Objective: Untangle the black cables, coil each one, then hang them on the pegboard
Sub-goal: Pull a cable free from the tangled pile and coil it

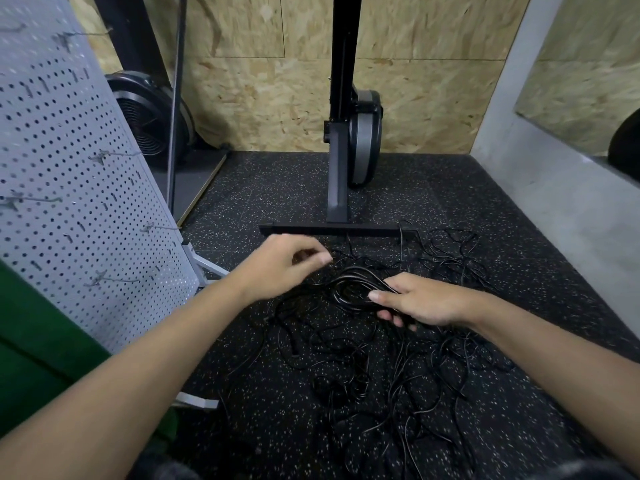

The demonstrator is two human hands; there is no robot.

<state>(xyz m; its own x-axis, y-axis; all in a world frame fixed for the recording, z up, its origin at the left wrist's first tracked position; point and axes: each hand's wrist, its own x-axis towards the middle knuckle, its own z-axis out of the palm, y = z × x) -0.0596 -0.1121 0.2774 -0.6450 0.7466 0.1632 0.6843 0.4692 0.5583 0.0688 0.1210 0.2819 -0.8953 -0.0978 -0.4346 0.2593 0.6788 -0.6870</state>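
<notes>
Right hand (426, 303) grips a small coil of black cable (349, 289). Left hand (284, 265) is beside it with curled fingers, too blurry to tell if it holds anything. Tangled cables (388, 382) lie on the speckled floor (519, 209) below. A pegboard (69, 188) stands on the left.

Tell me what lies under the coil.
Under the coil, held by the right hand, tangled cables lie on the floor. What is directly beneath it is hidden.

Tangled cables (398, 368) cover floor; pegboard (69, 188) flanks left.
</notes>
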